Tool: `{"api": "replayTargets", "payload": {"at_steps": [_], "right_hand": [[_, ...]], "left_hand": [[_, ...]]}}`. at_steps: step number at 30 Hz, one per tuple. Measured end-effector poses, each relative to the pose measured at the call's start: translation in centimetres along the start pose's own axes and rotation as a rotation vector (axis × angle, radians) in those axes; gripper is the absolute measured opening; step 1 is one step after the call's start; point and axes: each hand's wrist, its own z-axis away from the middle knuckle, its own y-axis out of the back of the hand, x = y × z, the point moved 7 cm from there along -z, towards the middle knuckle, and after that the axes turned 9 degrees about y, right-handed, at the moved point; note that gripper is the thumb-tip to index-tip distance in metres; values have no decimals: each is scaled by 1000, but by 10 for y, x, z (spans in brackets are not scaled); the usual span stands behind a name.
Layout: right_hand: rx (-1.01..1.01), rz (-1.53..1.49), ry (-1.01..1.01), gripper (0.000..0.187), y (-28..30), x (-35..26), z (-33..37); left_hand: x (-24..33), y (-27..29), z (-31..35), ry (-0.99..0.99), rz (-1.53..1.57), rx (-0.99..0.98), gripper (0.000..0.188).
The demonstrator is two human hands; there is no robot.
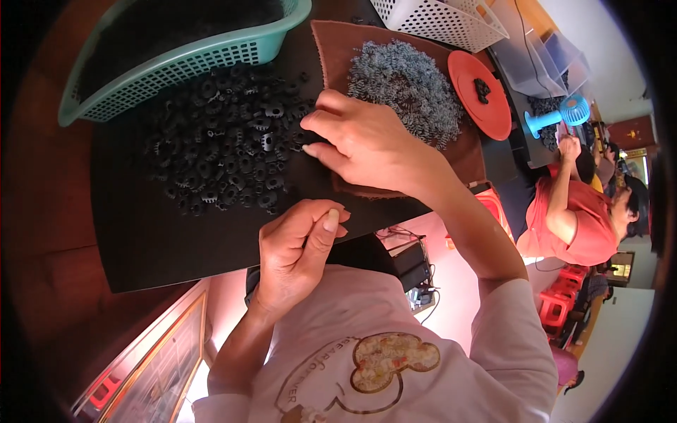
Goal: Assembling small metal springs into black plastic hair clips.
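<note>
A heap of small black toothed plastic pieces (226, 144), resembling claw hair clip halves, lies on the dark table. At the heap's right edge is my right hand (360, 137), with thumb and index fingertips apart beside the nearest pieces. My left hand (296, 236) is closed above the table's near edge, its thumb pressed against the curled fingers; whatever it may hold is hidden. Under and beyond my right hand, a brown cloth (335, 60) carries a pile of small silvery metal springs (405, 84).
A green basket (247, 53) stands behind the heap, holding a dark mass. A red round lid (479, 92) bears a few black pieces. Behind are a white perforated basket (437, 21) and a blue fan (564, 113). A person in red (571, 218) sits to the right.
</note>
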Motion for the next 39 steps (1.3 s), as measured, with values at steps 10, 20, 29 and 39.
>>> {"api": "replayTargets", "payload": {"at_steps": [10, 20, 29, 39], "right_hand": [[-118, 99, -50, 15, -13, -6, -13], [253, -308, 14, 16, 10, -13, 7], [437, -790, -36, 19, 4, -44, 32], [543, -522, 27, 23, 10, -58, 39]], "left_hand": [[2, -1, -1, -17, 13, -5, 17], [-6, 6, 0, 115, 236, 34, 26], [0, 7, -2, 0, 464, 64, 32], [-4, 11, 4, -8, 545, 48, 25]]}}
